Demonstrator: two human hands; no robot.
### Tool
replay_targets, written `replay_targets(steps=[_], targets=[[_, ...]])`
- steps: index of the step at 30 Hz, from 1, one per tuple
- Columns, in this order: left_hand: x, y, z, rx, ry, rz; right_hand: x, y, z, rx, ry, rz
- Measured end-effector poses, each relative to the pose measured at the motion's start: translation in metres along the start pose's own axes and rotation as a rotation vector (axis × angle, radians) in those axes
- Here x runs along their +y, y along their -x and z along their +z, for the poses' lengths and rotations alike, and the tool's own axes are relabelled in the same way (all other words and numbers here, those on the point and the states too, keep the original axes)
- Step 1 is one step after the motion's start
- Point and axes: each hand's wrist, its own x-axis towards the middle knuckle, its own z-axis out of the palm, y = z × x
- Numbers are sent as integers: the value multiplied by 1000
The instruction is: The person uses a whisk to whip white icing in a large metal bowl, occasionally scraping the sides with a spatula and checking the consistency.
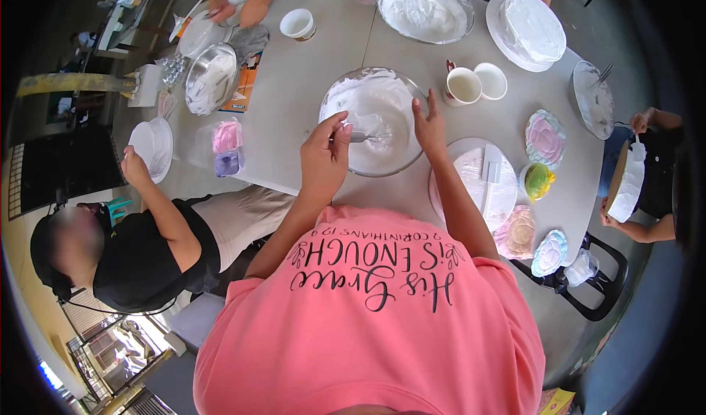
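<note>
A large metal mixing bowl (405,164) with white whipped icing (358,97) around its inner wall stands before me near the table's edge. My left hand (326,144) is shut on the handle of a wire whisk (378,137), whose wires rest in the icing at the middle of the bowl. At the bowl's right side, my right hand (430,122) lies against the rim with its fingers apart. To the right of the bowl, under my right forearm, a round cake board (438,194) bears a plastic-wrapped disc and a white scraper (491,166).
Two cups (463,86) stand beyond my right hand; another tub (298,24) is farther left. Piped pastel pieces (546,138) lie at right. More icing bowls (424,9) and a coated cake (532,28) stand farther off. Co-workers are at the left, right and far sides.
</note>
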Motion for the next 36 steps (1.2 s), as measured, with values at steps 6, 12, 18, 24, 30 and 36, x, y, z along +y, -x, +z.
replay_targets(steps=[6,12,18,24,30,36], targets=[[5,-16,4,-89,-83,429,-128,63,-13,-430,-344,-386],[-72,-64,-11,83,400,-33,-103,33,3,-53,-526,56],[-138,-115,26,-247,32,-46,-103,27,3,83,-494,85],[-143,-157,54,-291,-5,202,-97,35,-11,119,-623,93],[-136,-141,79,-312,-106,323,-68,3,-4,371,-363,-182],[-144,-138,72,-314,-74,343,-86,10,-11,-84,-594,53]])
